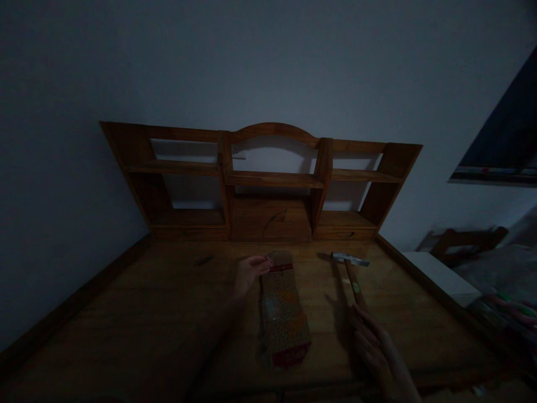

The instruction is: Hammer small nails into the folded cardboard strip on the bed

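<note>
My right hand (371,341) is wrapped around the wooden handle of a hammer (351,274). The metal head points away from me, over the desk to the right of a long flat piece of printed cardboard or packaging (285,313). That piece is brown with dark specks, orange patches and red bands near both ends. At its far left corner, my left hand (250,273) has its fingertips pinched together over the surface. Anything small between those fingertips is too dark to make out.
The wooden desk (168,313) has raised side edges. At its back, a shelf unit (272,179) stands against the wall. A small dark object (203,261) lies at the left. Beyond the right edge are a white surface (438,274) and a wooden chair (467,243).
</note>
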Demonstrator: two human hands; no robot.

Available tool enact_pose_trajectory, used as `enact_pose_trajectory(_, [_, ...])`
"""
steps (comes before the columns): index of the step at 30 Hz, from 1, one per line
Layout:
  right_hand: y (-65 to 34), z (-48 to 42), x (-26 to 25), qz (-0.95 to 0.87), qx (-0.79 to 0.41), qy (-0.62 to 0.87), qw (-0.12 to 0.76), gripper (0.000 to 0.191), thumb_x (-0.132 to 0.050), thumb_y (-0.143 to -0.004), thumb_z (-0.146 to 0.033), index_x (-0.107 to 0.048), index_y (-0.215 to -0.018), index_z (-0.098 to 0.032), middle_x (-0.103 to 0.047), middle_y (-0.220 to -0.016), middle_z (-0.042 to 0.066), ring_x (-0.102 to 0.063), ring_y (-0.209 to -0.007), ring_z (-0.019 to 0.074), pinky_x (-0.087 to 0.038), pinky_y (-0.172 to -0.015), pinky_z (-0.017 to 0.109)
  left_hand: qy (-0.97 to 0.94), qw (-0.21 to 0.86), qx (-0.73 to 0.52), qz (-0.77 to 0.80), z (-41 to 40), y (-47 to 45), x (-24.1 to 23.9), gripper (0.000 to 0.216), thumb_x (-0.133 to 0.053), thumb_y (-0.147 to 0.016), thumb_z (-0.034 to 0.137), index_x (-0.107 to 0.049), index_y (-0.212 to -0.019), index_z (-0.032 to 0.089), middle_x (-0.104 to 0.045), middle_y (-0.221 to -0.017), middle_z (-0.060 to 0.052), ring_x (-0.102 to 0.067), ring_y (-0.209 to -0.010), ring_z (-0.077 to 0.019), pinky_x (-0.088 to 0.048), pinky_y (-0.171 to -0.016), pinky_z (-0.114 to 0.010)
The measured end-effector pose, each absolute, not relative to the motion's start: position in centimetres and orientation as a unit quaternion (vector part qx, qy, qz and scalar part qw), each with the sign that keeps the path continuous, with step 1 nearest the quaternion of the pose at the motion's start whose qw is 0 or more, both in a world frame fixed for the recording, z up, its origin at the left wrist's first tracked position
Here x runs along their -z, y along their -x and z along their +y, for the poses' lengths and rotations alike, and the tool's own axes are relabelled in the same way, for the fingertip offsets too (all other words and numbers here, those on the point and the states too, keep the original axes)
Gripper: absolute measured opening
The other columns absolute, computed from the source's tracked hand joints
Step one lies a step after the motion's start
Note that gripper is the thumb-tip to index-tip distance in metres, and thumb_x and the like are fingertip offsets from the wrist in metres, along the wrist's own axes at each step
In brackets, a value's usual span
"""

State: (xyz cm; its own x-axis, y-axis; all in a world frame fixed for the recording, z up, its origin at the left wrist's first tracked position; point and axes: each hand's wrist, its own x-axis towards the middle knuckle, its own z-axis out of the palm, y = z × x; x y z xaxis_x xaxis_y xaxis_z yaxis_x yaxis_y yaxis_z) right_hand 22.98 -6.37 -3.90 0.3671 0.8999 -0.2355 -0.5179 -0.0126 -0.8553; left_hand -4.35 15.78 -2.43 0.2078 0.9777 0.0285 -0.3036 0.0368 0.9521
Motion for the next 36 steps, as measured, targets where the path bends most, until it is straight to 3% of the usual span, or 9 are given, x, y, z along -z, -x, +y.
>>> enact_pose_trajectory(8, [-23.3,-6.5,5.4,-0.191,-0.522,0.48,0.679,0.05,-0.078,-0.06,-0.016,-0.066,-0.107,-0.025,-0.07,-0.092,0.002,-0.061,-0.055,0.0071,-0.041,-0.036,0.007,-0.612,0.499,-0.452,0.414,14.4,3.0,2.4,0.03,-0.075,-0.065,0.041,-0.071,-0.071,0.012,-0.069,-0.066,-0.007,-0.062,-0.057,-0.0151,-0.048,-0.054,-0.024])
enact_pose_trajectory(13, [-23.1,-6.7,5.2,-0.184,-0.515,0.489,0.679,0.053,-0.077,-0.059,-0.013,-0.065,-0.109,-0.025,-0.068,-0.102,0.003,-0.066,-0.071,0.0106,-0.049,-0.047,0.009,-0.612,0.519,-0.455,0.386,14.5,3.0,3.0,0.026,-0.073,-0.066,0.035,-0.07,-0.077,0.012,-0.071,-0.079,-0.009,-0.065,-0.069,-0.0179,-0.051,-0.064,-0.027])
enact_pose_trajectory(17, [-22.9,-6.5,4.8,-0.179,-0.521,0.482,0.681,0.052,-0.077,-0.058,-0.012,-0.066,-0.107,-0.024,-0.069,-0.095,0.003,-0.062,-0.059,0.0075,-0.046,-0.043,0.008,-0.636,0.497,-0.454,0.378,14.4,2.8,3.0,0.019,-0.072,-0.067,0.031,-0.068,-0.077,0.015,-0.071,-0.08,-0.008,-0.066,-0.072,-0.0188,-0.051,-0.066,-0.027])
enact_pose_trajectory(21, [-22.8,-6.3,4.4,-0.203,-0.528,0.46,0.685,0.048,-0.078,-0.059,-0.013,-0.067,-0.105,-0.023,-0.069,-0.084,0.003,-0.055,-0.045,0.0056,-0.035,-0.029,0.008,-0.674,0.433,-0.451,0.394,14.0,2.4,3.0,0.017,-0.069,-0.071,0.031,-0.069,-0.078,0.016,-0.071,-0.08,-0.007,-0.067,-0.072,-0.0193,-0.05,-0.064,-0.026])
enact_pose_trajectory(26, [-23.2,-6.0,4.4,-0.21,-0.546,0.448,0.676,0.043,-0.078,-0.061,-0.015,-0.067,-0.102,-0.023,-0.068,-0.076,0.001,-0.051,-0.039,0.0048,-0.034,-0.027,0.009,-0.688,0.414,-0.434,0.408,13.6,2.4,2.5,0.017,-0.067,-0.073,0.032,-0.07,-0.08,0.017,-0.072,-0.08,-0.007,-0.067,-0.072,-0.02,-0.05,-0.063,-0.026])
enact_pose_trajectory(31, [-23.6,-6.2,4.3,-0.208,-0.549,0.452,0.672,0.044,-0.081,-0.056,-0.013,-0.068,-0.097,-0.024,-0.068,-0.076,0.001,-0.054,-0.043,0.0075,-0.039,-0.028,0.011,-0.722,0.382,-0.401,0.415,12.9,2.7,1.7,0.016,-0.064,-0.075,0.031,-0.07,-0.08,0.017,-0.072,-0.077,-0.005,-0.068,-0.069,-0.0199,-0.047,-0.058,-0.024])
enact_pose_trajectory(36, [-24.1,-6.2,5.6,-0.199,-0.545,0.469,0.666,0.049,-0.081,-0.057,-0.014,-0.067,-0.103,-0.022,-0.069,-0.09,0.004,-0.065,-0.064,0.0133,-0.052,-0.045,0.014,-0.743,0.35,-0.392,0.414,12.7,2.6,1.8,0.014,-0.063,-0.075,0.029,-0.071,-0.079,0.019,-0.072,-0.073,-0.004,-0.067,-0.066,-0.0192,-0.045,-0.057,-0.024])
